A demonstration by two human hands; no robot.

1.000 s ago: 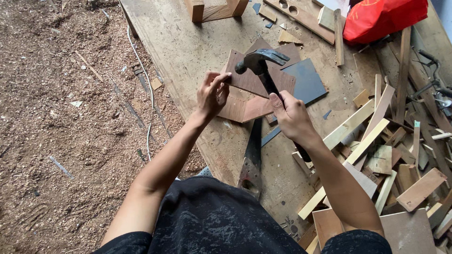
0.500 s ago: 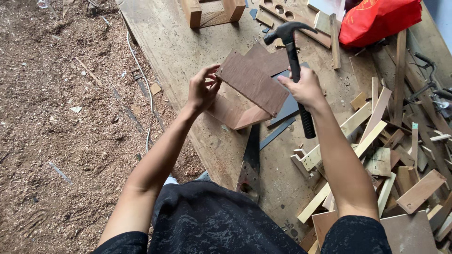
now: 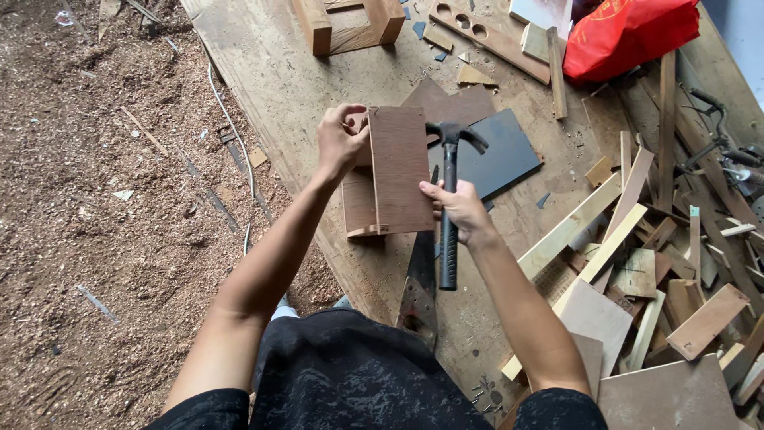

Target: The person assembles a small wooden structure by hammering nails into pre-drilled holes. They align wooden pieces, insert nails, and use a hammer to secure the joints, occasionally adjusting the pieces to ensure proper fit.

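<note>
Since half a second ago the hammer [image 3: 449,209] has been lowered from its raised position and is now held upright along the right edge of the brown board [image 3: 400,170], which has been turned to stand square-on. The left hand [image 3: 340,142] is closed over the board's upper left corner, fingers curled behind it. The right hand [image 3: 455,209] is wrapped round the black hammer handle about halfway down, with its fingertips pressed to the board's edge as well. The board is held just above the bench [image 3: 270,87], joined along its left side to a second panel behind it. A handsaw [image 3: 419,288] is seen lying on the bench right below the hands. A dark sheet [image 3: 501,155] lies beyond, with a red bag [image 3: 629,33] further off and a heap of offcuts [image 3: 652,271] to the right. Sawdust is spread over the floor [image 3: 95,239] on the left.

A slip looks possible: two things are being managed by the right hand, so either could be dropped onto the saw blade. Left fingers near the joint could be struck if a blow is aimed there.
</note>
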